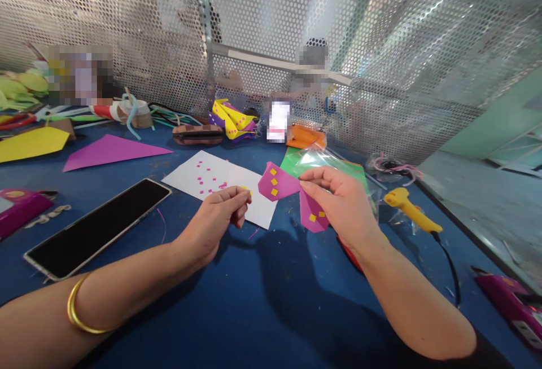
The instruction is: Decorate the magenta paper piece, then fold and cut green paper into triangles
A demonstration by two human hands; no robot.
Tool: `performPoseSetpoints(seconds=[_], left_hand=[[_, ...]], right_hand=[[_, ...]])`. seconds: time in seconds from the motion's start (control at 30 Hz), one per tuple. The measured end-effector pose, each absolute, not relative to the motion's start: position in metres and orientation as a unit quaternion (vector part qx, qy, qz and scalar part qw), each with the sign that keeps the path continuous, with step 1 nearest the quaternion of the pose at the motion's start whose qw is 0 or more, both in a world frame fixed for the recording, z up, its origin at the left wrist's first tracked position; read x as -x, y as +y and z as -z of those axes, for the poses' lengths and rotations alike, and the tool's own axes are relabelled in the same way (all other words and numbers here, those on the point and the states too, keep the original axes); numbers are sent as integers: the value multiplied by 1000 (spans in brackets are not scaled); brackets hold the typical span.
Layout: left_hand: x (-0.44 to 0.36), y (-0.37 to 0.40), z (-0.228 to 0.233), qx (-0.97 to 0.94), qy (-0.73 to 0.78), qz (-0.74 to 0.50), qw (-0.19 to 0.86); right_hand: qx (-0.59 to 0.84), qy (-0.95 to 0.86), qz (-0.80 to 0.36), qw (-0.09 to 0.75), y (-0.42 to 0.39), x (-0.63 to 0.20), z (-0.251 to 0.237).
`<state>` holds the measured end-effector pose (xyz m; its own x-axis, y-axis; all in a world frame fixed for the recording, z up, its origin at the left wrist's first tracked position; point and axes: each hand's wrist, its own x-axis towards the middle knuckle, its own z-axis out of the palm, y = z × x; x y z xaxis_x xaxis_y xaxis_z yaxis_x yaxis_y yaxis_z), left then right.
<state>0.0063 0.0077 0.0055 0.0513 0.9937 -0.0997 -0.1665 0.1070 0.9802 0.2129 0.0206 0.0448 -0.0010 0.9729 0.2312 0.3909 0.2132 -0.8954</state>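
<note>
My right hand [334, 194] pinches a magenta paper bow shape [276, 181] at its narrow middle, above the blue table. Yellow diamond pieces are stuck on both of its wings, and my fingers cover part of the lower wing. To its left, my left hand [224, 208] is closed with thumb and forefinger together. A bit of yellow shows at those fingertips, but I cannot tell whether it is held or lies behind. Under and beyond that hand lies a white sheet [258, 205] with several small magenta diamonds scattered on it.
A black-screened phone [99, 228] lies at left, near magenta paper [112, 152] and yellow paper [34, 142]. Farther back are a pencil case [197, 135], a yellow-purple folded paper piece [232, 118] and a lit phone [278, 122]. A yellow corded glue gun [412, 211] rests at right.
</note>
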Motion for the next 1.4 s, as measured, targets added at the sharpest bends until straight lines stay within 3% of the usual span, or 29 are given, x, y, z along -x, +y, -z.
performPoseSetpoints(seconds=[0.23, 0.6, 1.4], left_hand=[[-8, 2, -13, -463, 487, -485, 560], [-10, -1, -14, -426, 461, -454, 632], [-8, 1, -11, -433, 470, -467, 612]], right_hand=[[538, -643, -308, 449, 19, -212, -43], [544, -667, -313, 400, 10, -198, -43], [545, -672, -307, 396, 13, -202, -42]])
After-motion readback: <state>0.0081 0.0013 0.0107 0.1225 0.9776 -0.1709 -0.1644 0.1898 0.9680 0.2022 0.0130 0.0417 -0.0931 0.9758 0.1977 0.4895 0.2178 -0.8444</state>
